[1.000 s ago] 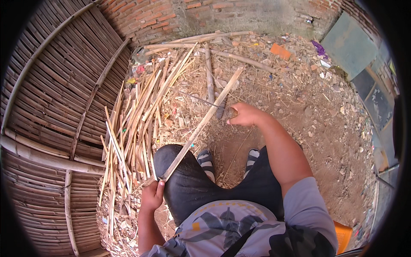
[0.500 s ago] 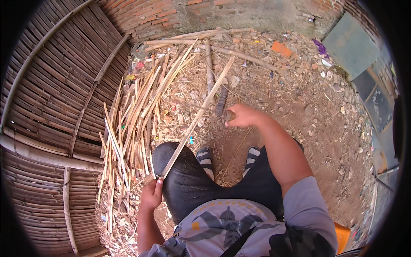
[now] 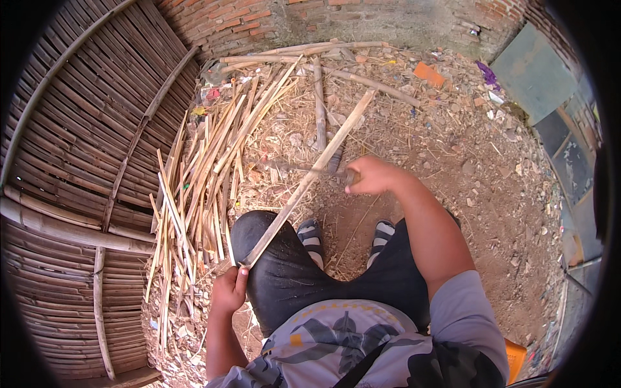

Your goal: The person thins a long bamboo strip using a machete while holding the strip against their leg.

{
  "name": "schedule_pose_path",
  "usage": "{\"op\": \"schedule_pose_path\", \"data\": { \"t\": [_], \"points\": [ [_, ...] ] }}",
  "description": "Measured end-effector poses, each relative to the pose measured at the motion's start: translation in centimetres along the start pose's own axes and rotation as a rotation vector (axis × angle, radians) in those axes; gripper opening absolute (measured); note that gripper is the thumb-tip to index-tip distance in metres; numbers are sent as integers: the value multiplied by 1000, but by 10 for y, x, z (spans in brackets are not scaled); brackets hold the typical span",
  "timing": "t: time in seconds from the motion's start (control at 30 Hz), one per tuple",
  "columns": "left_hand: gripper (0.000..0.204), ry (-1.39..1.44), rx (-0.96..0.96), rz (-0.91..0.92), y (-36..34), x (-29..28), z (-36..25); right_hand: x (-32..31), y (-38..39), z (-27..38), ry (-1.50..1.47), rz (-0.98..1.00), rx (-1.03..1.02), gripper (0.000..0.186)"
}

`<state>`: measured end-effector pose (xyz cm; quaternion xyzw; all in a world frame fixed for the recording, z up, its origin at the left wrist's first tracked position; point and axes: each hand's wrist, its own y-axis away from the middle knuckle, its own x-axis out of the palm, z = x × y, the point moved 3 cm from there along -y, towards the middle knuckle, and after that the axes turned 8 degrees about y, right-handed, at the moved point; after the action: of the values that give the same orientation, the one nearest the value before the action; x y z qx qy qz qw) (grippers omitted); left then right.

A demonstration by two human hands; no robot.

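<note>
My left hand (image 3: 229,290) is closed on the lower end of a long, pale bamboo strip (image 3: 310,174), beside my left knee. The strip slants up and away to the right, crossing over my left thigh. My right hand (image 3: 371,176) is wrapped round the handle of a machete (image 3: 291,167). Its dark, thin blade points left and meets or crosses the strip partway along; blur hides whether they touch. Just beyond the strip, a dark ridged, cylindrical piece (image 3: 336,158) lies partly covered at the end of a bamboo pole (image 3: 319,107).
Many split bamboo strips (image 3: 217,161) lie piled on the left, against a bamboo slat wall (image 3: 77,123). More poles (image 3: 375,85) lie near the brick wall (image 3: 388,22). Grey panels (image 3: 533,71) lean at right. An orange object (image 3: 515,357) shows beside me. Litter and stones cover the ground.
The strip's far end has swung a little to the right. My right hand has shifted slightly right, and the blade shows more plainly left of the strip. My left hand keeps its hold.
</note>
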<state>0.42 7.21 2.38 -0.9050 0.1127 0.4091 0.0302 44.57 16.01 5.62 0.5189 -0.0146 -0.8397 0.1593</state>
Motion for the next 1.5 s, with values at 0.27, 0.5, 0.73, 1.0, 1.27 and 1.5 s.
{"op": "schedule_pose_path", "data": {
  "t": [0.27,0.5,0.73,1.0,1.27,1.5],
  "points": [
    [54,-38,-2,13,1,-3,-3,29,8,53,198,22,-161,32],
    [53,3,-1,-13,0,3,2,1,-1,11,21,55,10,37],
    [54,-92,9,11,-1,-2,0,-1,7,17,89,-55,110,33],
    [48,-62,-24,75,-2,-4,7,7,7,31,82,97,-111,39],
    [53,16,64,0,-3,0,4,6,0,11,-27,-34,-3,36],
    [48,34,12,22,1,1,6,20,6,48,59,213,-249,32]
  ]
}}
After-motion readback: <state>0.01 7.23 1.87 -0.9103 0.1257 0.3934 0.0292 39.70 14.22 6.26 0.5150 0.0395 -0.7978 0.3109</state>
